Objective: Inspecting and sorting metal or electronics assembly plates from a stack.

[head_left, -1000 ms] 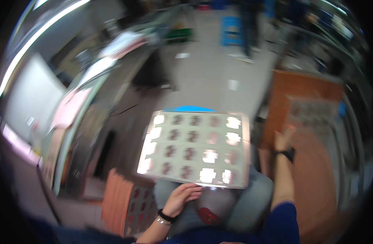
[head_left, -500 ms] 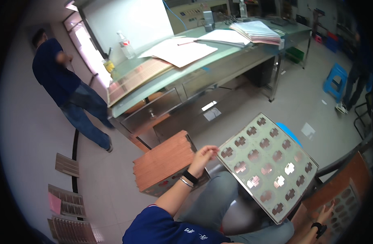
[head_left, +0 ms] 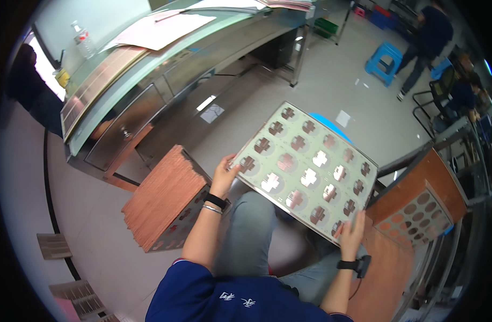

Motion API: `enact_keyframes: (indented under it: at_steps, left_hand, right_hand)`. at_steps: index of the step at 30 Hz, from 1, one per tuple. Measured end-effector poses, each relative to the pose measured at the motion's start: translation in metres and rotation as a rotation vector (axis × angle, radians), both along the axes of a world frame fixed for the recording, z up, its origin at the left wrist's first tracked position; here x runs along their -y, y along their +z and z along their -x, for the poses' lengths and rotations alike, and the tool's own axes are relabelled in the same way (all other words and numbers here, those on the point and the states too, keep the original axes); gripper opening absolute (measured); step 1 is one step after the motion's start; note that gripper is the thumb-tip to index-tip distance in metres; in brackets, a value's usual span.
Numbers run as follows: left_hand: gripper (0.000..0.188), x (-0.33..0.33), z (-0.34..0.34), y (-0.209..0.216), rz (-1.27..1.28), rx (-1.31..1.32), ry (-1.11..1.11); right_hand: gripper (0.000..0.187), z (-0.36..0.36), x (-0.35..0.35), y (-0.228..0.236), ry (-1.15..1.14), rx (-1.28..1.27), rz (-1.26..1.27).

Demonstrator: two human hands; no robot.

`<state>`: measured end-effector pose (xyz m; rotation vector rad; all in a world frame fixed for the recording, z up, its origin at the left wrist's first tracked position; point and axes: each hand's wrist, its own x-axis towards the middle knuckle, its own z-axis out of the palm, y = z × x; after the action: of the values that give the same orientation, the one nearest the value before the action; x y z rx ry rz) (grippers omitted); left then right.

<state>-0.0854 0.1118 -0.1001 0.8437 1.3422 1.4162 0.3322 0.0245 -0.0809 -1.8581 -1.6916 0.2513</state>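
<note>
Panel point(head_left: 305, 170) spans left grip point(head_left: 223, 178) to, seemingly, right grip point(head_left: 353, 235).

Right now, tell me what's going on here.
A person in a dark-blue shirt holds a flat, pale-green rectangular panel patterned with shiny copper-coloured shapes, the left grip at its left corner and the right grip near its lower corner. To the left stands a stack of reddish-brown sheets; to the right, a grey sheet with round patches is in front of an orange-brown board.
</note>
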Motion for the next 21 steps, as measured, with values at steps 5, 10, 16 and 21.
enact_keyframes:
  at_steps: [5,10,16,21]
  left_hand:
    - [0.036,0.0,0.006,-0.007,0.089,0.205,0.045]
    - [0.028,0.001,0.002,0.005,0.023,0.046,0.111]
    - [0.021,0.034,-0.027,0.056,-0.217,0.499,0.111]
    - [0.026,0.066,-0.044,0.072,-0.186,0.697,0.088]
  right_hand:
    - [0.048,0.033,0.011,0.009,-0.038,0.274,0.077]
    - [0.047,0.033,0.012,0.016,-0.001,0.199,0.07]
    - [0.048,0.009,0.009,0.006,-0.189,-0.108,-0.107]
    - [0.047,-0.024,0.015,0.023,-0.154,-1.131,0.059]
